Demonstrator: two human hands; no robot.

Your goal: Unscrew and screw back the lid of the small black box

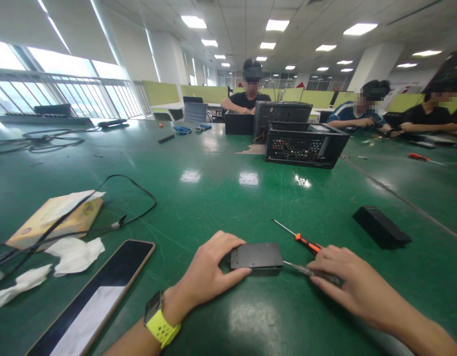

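Observation:
My left hand (213, 267) grips the left end of a small black rectangular box (257, 257) on the green table, fingers behind and thumb in front. My right hand (347, 282) is closed round the handle of a screwdriver (306, 270) with a thin metal shaft. Its tip points left, close to the box's right end; whether they touch I cannot tell. Just beyond my right fingers lies a second screwdriver (304, 242), orange and black, its shaft toward the far left. A black wedge-shaped block (382, 227) rests farther right.
At left lie a phone (98, 296), a tissue packet (58, 217), crumpled tissues (74, 256) and a looped black cable (139, 188). Black computer cases (306, 146) stand toward the back. Across the table sits a person (247, 101); others work at right, near a red screwdriver (419, 156).

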